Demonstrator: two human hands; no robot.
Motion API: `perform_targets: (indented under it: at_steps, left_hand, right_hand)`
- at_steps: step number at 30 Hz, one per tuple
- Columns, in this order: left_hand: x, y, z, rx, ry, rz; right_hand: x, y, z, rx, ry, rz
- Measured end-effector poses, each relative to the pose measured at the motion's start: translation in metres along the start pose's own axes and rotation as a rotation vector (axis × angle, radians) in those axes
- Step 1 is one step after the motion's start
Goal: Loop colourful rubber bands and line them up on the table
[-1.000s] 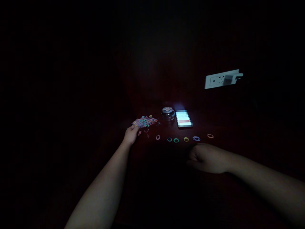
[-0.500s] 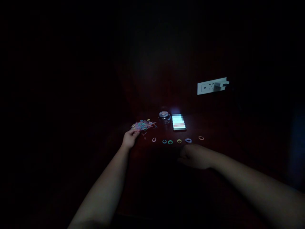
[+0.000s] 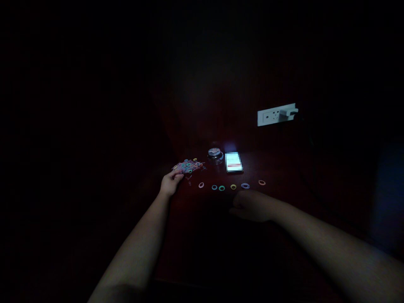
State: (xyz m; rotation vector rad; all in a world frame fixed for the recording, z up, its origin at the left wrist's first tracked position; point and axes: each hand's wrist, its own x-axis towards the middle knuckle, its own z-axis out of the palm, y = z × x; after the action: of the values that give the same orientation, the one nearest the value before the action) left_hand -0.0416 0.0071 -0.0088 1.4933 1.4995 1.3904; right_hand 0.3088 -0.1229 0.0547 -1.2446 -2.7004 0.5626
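My left hand [image 3: 170, 183] is at the near edge of a pile of small coloured bands [image 3: 186, 166], like hair ties. Its thumb and fingers are pinched together; what lies between them is too dark to make out. Below the row of separate bands, my right hand [image 3: 251, 206] is curled closed, its fingertips in shadow. That row runs from a pale pink band [image 3: 201, 185] through a blue one [image 3: 214, 187], a green one [image 3: 221, 188], a yellow one [image 3: 233, 187] and purple bands [image 3: 245, 186] to an orange one [image 3: 262, 182].
Behind the row stand a lidded clear jar [image 3: 215, 155] and a phone [image 3: 234, 162] with a lit screen. A white power socket [image 3: 276, 115] with a plug in it is on the wall behind. The dark reddish table [image 3: 189, 227] fades into shadow.
The whole view has shifted slightly, so the things appear a little further left. Both hands keep nearly the same places beside the pile and the row.
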Motion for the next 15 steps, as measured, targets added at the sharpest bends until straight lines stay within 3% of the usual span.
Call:
perform_targets:
  at_steps: [9,15]
  left_hand:
    - [-0.002,0.004,0.003,-0.063,-0.031,0.056]
    - [-0.006,0.012,0.002,0.034,0.091,0.136]
  right_hand:
    - [-0.002,0.000,-0.001,0.000,0.013,-0.054]
    - [-0.001,0.001,0.000,-0.023,-0.004,-0.013]
